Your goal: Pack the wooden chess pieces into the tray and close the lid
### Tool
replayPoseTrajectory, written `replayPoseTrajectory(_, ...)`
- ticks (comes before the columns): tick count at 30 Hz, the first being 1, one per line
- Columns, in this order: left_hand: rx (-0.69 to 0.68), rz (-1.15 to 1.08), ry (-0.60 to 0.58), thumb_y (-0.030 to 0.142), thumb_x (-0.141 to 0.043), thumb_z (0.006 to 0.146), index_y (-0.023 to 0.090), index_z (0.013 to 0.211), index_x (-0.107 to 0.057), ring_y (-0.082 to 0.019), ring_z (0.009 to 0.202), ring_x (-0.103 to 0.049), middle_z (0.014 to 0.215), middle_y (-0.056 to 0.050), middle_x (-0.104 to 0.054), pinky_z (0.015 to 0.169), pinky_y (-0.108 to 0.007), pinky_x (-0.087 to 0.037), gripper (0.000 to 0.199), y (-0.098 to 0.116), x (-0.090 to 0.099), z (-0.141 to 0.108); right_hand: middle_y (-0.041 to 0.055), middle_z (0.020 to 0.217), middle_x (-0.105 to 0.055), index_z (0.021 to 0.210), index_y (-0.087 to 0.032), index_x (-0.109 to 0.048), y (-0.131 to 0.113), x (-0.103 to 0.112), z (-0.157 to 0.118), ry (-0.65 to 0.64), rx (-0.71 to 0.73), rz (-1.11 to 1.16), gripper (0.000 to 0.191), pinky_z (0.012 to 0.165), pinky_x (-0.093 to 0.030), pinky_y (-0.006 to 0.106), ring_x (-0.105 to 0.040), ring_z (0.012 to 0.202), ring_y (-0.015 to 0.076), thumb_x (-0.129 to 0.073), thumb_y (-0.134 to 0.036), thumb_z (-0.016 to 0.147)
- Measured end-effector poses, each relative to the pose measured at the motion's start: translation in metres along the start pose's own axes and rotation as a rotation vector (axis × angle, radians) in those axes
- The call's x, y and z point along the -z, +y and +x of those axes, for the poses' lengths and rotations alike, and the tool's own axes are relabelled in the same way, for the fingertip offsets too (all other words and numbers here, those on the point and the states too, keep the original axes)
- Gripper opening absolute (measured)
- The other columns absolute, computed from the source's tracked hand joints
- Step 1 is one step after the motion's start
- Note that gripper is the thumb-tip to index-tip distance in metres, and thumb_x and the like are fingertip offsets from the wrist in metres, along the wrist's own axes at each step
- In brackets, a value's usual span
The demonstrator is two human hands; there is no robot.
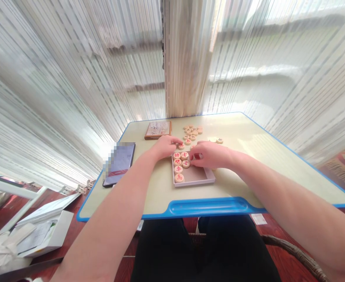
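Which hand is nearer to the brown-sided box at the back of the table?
Left. The left hand is just in front of the brown-sided box, by its right end; the right hand is farther off to the right, over the open white tray.

Round pale red-lettered discs [178, 169], centre: smooth, wood-looking
Shallow white tray [194, 183], centre: matt, card-like
Blue-rimmed cream tabletop [263, 156], mid-frame: smooth, glossy
White striped curtain [72, 58], upper left: sheer cloth
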State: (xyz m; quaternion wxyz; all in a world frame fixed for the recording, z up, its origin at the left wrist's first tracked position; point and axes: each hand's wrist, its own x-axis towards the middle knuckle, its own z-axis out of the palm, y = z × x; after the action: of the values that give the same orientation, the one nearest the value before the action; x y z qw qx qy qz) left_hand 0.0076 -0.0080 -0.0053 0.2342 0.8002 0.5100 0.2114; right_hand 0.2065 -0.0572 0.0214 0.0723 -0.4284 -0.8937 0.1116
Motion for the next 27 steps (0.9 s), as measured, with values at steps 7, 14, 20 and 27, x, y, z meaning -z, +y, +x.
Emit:
replayPoseTrajectory(7, -0.004, 0.004, -0.002, 0.009, -0.046, 0.067, 0.018, 0.100, -0.073, -0.016, 0.091, -0.063, 0.102, 0.000, -0.072, 0.086, -0.023, -0.048, 0.043, 0.0025, 0.0011, -0.0004, 0.0044, 0.082, -0.066, 0.096, -0.022, -0.070, 0.0020, -0.0018, 0.0032, 0.149, 0.056, 0.017, 0.023, 0.066, -0.038, 0.025, -0.055, 0.077, 0.0170, -0.058, -0.022, 0.076)
replayPoseTrajectory(14, -0.024, 0.023, 0.009, 0.009, -0.046, 0.067, 0.018, 0.101, -0.073, -0.017, 0.092, -0.063, 0.101, 0.000, -0.072, 0.092, -0.025, -0.046, 0.044, 0.0022, 0.0009, -0.0007, 0.0066, 0.087, -0.066, 0.100, -0.022, -0.071, 0.0041, -0.0063, 0.0049, 0.153, 0.169, 0.031, 0.023, 0.069, -0.040, 0.026, -0.056, 0.079, 0.0175, -0.056, -0.023, 0.082)
replayPoseTrajectory(20, -0.038, 0.021, 0.007, 0.008, -0.046, 0.066, 0.019, 0.101, -0.073, -0.017, 0.094, -0.063, 0.102, 0.000, -0.072, 0.093, -0.026, -0.045, 0.046, 0.0025, 0.0010, -0.0003, 0.0044, 0.081, -0.066, 0.103, -0.022, -0.068, 0.0016, -0.0051, 0.0033, 0.177, 0.082, 0.054, 0.026, 0.067, -0.040, 0.025, -0.056, 0.076, 0.0168, -0.061, -0.028, 0.078)
replayPoseTrajectory(27, -0.017, -0.008, -0.010, 0.010, -0.047, 0.068, 0.018, 0.102, -0.072, -0.017, 0.096, -0.063, 0.105, -0.001, -0.071, 0.088, -0.024, -0.048, 0.043, 0.0045, 0.0017, -0.0014, 0.0070, 0.086, -0.066, 0.097, -0.020, -0.070, 0.0000, -0.0053, 0.0035, 0.168, 0.184, 0.059, 0.021, 0.069, -0.041, 0.027, -0.057, 0.078, 0.0176, -0.056, -0.026, 0.083)
